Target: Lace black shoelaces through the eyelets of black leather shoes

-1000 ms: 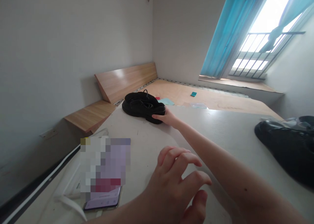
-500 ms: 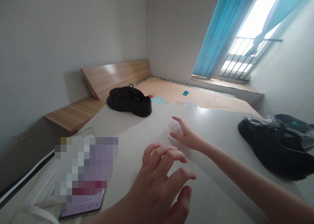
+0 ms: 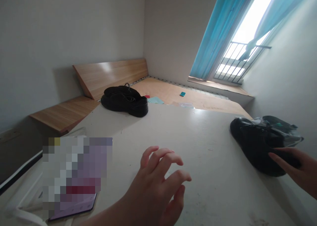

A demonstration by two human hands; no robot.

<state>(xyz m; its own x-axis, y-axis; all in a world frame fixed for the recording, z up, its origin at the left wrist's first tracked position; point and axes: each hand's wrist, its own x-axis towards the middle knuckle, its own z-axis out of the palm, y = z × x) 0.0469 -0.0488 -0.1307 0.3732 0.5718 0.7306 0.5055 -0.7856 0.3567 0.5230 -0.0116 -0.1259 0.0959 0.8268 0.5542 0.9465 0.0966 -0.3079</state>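
My left hand hovers over the white table, its fingers curved and spread, holding nothing. At the right, my right hand is at the heel end of a black lace-up shoe. Its thumb lies along the outer side, while the other fingers are partly hidden behind the heel collar. That shoe rests on the table with its toe pointing away to the left. A second black shoe, with its lace looped up, stands near the table's far left edge, apart from both hands.
A phone, partly pixelated, lies at the left beside a white strap. Clear plastic sits behind the right shoe. Beyond the table is a wooden bed board with small papers and a teal packet.
My right hand has moved from above the middle of the table to the right, onto the heel of the black shoe. My left hand keeps nearly the same pose. The view has shifted slightly.
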